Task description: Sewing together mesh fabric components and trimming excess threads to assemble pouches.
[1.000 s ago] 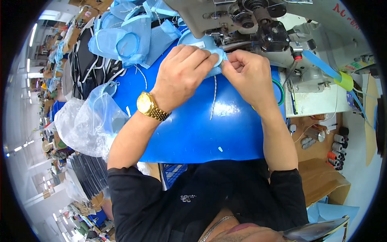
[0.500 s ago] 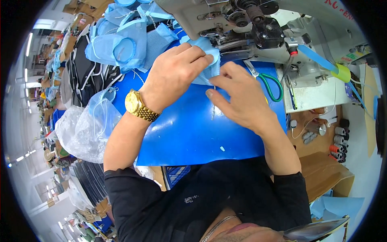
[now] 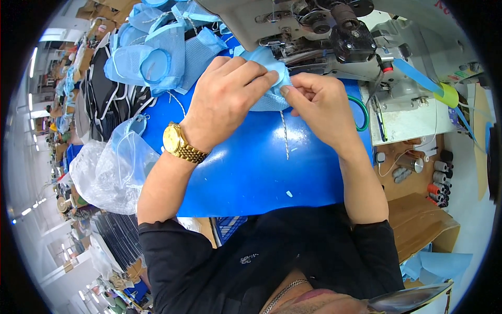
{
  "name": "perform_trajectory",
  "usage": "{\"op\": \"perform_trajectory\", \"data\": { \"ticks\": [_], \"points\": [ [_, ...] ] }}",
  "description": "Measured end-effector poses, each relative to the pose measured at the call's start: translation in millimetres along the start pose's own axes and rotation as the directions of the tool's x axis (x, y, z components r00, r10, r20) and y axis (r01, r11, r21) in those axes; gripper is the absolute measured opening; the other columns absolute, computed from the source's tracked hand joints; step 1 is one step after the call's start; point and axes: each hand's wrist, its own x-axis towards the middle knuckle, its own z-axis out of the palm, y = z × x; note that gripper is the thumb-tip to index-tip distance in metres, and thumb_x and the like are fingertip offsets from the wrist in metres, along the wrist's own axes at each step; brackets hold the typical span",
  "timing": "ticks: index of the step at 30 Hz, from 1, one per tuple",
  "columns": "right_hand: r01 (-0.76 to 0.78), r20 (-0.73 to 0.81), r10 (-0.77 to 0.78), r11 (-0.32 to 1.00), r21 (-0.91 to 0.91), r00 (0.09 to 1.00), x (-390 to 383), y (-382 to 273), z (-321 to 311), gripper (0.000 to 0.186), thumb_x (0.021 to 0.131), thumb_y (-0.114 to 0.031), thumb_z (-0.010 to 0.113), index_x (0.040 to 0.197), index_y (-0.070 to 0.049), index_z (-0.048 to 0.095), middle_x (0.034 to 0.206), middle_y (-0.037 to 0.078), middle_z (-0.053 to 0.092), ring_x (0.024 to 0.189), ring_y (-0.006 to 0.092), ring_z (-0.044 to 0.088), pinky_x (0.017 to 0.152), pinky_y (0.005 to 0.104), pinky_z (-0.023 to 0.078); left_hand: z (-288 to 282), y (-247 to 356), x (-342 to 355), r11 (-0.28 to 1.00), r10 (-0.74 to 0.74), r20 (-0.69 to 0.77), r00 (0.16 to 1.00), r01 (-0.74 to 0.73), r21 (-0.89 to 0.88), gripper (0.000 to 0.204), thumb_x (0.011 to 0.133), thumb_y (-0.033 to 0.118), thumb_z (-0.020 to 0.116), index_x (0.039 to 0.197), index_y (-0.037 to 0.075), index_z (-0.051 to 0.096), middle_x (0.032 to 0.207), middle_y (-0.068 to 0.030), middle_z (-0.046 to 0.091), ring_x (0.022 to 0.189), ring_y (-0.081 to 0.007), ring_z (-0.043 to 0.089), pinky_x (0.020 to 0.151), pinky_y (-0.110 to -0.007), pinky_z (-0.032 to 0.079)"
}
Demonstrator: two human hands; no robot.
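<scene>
A light-blue mesh fabric piece [image 3: 267,101] lies at the front of the sewing machine [image 3: 272,26], partly covered by my fingers. My left hand [image 3: 230,97], with a gold watch [image 3: 180,141] at its wrist, is closed on the fabric's left part. At its right edge my right hand [image 3: 321,104] pinches the fabric between thumb and forefinger. A thin whitish cord [image 3: 285,137] hangs from the fabric's lower edge over the blue work surface [image 3: 251,178]. Green-handled scissors [image 3: 362,112] lie partly behind my right hand.
More blue mesh pieces [image 3: 178,57] are heaped at the far left, beside black items with white trim [image 3: 107,89]. A clear plastic bag [image 3: 112,172] hangs by the left edge. Thread spools [image 3: 440,180] and a cardboard box [image 3: 418,222] stand at the right.
My right hand has moved up and its thumb and forefinger have closed on the fabric's right edge. More of the cord shows below. The left hand keeps its hold.
</scene>
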Motion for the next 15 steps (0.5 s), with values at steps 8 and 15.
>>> {"op": "perform_trajectory", "data": {
  "ticks": [8,15],
  "points": [
    [-0.022,0.027,0.014,0.956,0.293,1.0,0.7,0.7,3.4,0.017,0.089,-0.011,0.066,0.098,0.003,0.069,0.073,0.004,0.068,0.06,0.0078,0.063,0.054,0.0214,0.05,-3.1,2.8,2.8,1.0,-0.029,-0.045,0.999,0.029,-0.012,0.027,0.077,0.003,0.061,0.102,0.011,0.069,0.092,-0.0011,0.066,0.08,-0.0199,0.061,0.076,-0.034,0.045],
    [-0.062,0.02,0.059,0.968,0.242,0.998,6.4,-3.5,0.3,0.018,0.089,-0.011,0.064,0.096,0.004,0.069,0.076,0.006,0.07,0.062,0.0092,0.065,0.057,0.0221,0.053,0.6,4.9,6.1,0.997,-0.062,-0.024,0.998,0.063,0.042,0.029,0.076,0.003,0.062,0.102,0.012,0.068,0.089,-0.0006,0.065,0.08,-0.0196,0.061,0.077,-0.034,0.045]
  ]
}}
